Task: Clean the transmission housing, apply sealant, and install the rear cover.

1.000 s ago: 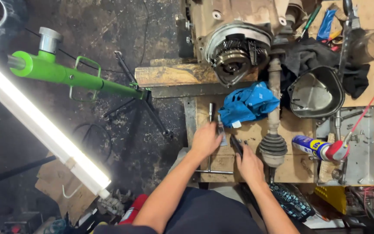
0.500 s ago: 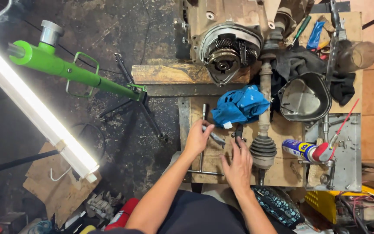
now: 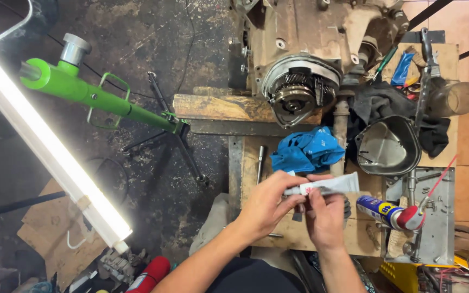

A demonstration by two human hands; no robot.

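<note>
Both our hands close on a grey tube: left hand pinching its nozzle end, right hand beneath (cap hidden). We hold it over the bench, below the blue rag. A hard squeeze could spill sealant.

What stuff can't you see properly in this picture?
- Head view: the nozzle end of the grey tube is hidden by the left hand.
- The rubber boot under the right hand is mostly covered.
- The gearbox is cut off by the top edge.
- The spray can print is too small.
</note>
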